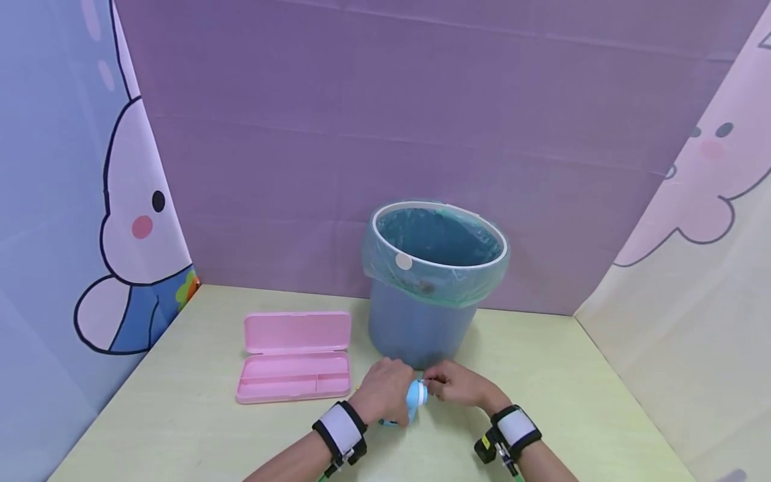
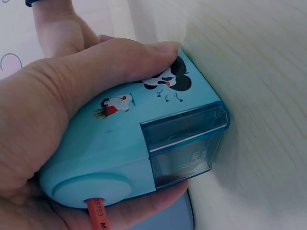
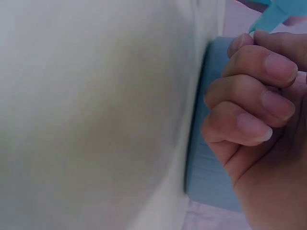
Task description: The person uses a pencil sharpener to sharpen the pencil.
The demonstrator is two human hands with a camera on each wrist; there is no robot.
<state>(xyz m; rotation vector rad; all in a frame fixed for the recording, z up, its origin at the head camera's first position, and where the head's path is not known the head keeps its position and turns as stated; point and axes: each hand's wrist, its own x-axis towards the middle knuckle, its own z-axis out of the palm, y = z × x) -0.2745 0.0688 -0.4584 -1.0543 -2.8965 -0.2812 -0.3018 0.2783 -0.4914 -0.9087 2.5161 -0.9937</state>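
Observation:
My left hand grips a light blue pencil sharpener with cartoon prints and a clear shavings drawer. In the left wrist view its thumb lies across the printed top, with fingers underneath. An orange-red pencil sticks out of the hole in the sharpener's rounded end. At the opposite end, my right hand pinches the small crank handle between thumb and forefinger, the other fingers curled. Most of the sharpener's body is hidden by my left hand in the head view.
Just behind the hands stands a blue trash bin lined with a greenish bag. To the left, a pink pencil case lies with its lid up on the pale tabletop. A purple backdrop rises at the back.

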